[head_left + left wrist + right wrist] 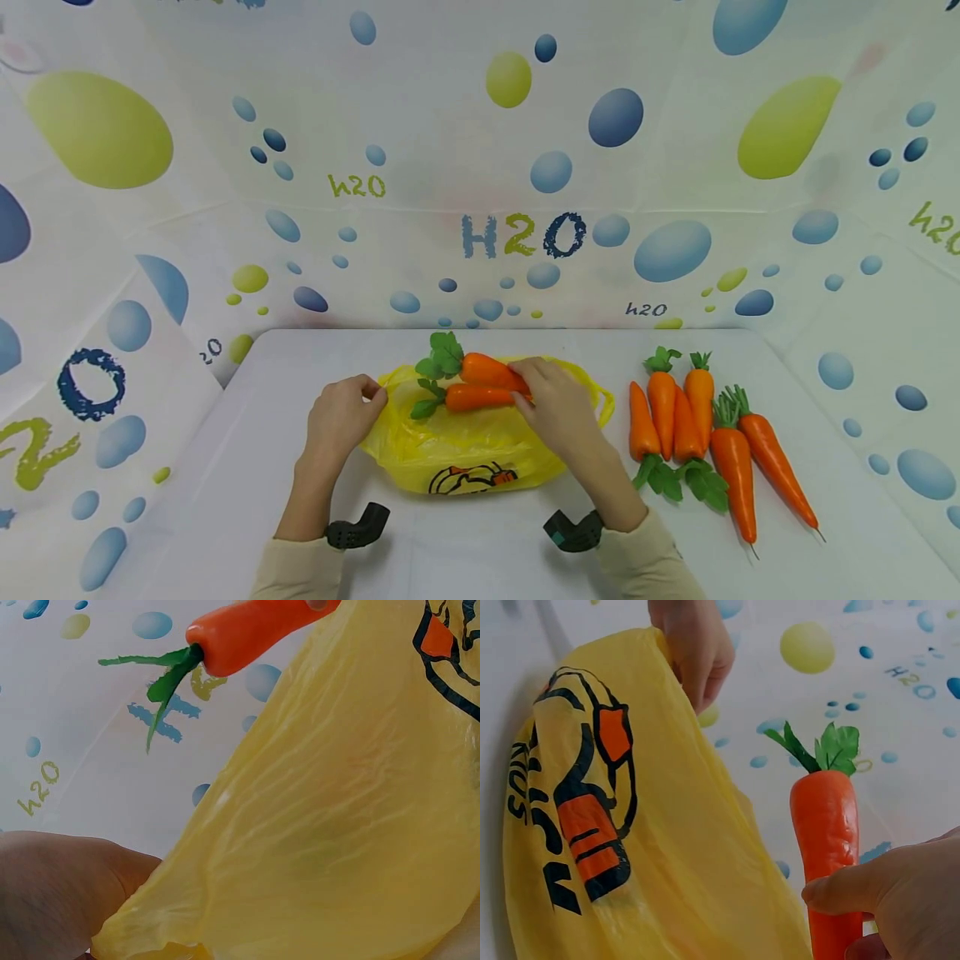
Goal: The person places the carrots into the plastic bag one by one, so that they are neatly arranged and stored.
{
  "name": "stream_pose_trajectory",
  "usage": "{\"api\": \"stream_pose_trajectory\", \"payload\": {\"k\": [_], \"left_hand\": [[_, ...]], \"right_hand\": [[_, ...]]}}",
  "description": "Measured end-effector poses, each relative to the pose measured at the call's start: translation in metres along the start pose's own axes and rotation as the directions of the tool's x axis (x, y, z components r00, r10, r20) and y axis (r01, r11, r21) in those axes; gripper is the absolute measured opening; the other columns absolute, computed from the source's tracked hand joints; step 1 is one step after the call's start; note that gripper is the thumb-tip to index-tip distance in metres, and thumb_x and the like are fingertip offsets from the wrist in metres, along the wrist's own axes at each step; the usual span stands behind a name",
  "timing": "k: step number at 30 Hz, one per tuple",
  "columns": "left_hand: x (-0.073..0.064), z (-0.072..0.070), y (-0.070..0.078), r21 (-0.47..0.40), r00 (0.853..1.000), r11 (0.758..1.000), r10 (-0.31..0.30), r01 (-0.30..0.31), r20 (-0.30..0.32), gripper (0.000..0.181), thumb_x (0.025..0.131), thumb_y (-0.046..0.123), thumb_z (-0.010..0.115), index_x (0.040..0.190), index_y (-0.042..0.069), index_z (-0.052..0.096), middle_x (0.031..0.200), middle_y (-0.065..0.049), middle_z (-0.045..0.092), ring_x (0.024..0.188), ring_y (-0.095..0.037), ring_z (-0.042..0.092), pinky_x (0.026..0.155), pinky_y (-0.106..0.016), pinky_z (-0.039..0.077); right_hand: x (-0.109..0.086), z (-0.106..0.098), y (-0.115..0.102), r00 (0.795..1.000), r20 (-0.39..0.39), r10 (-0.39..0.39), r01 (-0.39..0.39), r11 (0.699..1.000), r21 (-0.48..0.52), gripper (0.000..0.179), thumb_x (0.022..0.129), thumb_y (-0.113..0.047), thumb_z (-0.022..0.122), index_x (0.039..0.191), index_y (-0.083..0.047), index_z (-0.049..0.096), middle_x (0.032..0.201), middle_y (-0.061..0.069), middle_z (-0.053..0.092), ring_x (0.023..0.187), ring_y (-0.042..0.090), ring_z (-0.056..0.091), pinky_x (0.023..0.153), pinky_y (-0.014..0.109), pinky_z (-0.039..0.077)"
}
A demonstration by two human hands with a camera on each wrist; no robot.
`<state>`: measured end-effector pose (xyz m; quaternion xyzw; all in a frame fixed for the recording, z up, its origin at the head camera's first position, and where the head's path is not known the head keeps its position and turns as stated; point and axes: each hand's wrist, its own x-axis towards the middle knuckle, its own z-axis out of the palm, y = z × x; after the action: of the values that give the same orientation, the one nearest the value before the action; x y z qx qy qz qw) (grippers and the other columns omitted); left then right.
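Upper carrot over mouth of yellow plastic bag, mid-table; right hand grasps its tapered end, leafy crown jutting free. Crown points toward left edge of table, long axis slightly aslant to far edge. Lower carrot just beside, on near side, crown also left, axis parallel to far edge; cannot tell if gripped. Left hand pinches bag's left rim. Six more carrots near right edge.
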<state>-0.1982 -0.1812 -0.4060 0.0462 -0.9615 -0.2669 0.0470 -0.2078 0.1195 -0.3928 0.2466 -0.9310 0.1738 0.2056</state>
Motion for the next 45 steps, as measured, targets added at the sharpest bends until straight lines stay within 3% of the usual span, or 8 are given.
{"api": "stream_pose_trajectory", "payload": {"k": [17,31,45], "left_hand": [[0.000,0.000,-0.001,0.000,1.000,1.000,-0.005,0.005,0.004,0.029,0.094,0.025,0.057,0.102,0.000,0.072,0.095,-0.016,0.073,0.072,-0.022,0.060,0.067,-0.036,0.055],[0.000,0.001,-0.002,-0.001,1.000,1.000,-0.002,0.002,0.001,0.029,0.094,0.025,0.057,0.102,0.001,0.072,0.095,-0.015,0.073,0.071,-0.022,0.060,0.065,-0.035,0.054],[0.000,0.001,-0.001,-0.004,1.000,1.000,0.009,-0.009,-0.008,0.029,0.094,0.025,0.057,0.099,0.001,0.072,0.093,-0.015,0.073,0.067,-0.021,0.059,0.059,-0.031,0.051]], "right_hand": [[-0.003,0.023,-0.005,0.994,0.112,-0.005,0.007,1.000,-0.019,0.037,0.087,-0.019,0.078,0.121,-0.011,0.066,0.117,0.004,0.069,0.106,0.021,0.067,0.089,0.036,0.058],[-0.007,0.033,-0.006,0.969,0.247,0.018,-0.009,0.999,-0.038,0.038,0.088,-0.020,0.076,0.123,-0.012,0.063,0.119,0.002,0.068,0.104,0.019,0.066,0.090,0.035,0.057],[-0.009,0.040,-0.005,0.955,0.297,0.019,-0.008,0.999,-0.038,0.033,0.089,-0.018,0.076,0.120,-0.013,0.066,0.115,0.001,0.069,0.105,0.018,0.065,0.087,0.034,0.057]]}}
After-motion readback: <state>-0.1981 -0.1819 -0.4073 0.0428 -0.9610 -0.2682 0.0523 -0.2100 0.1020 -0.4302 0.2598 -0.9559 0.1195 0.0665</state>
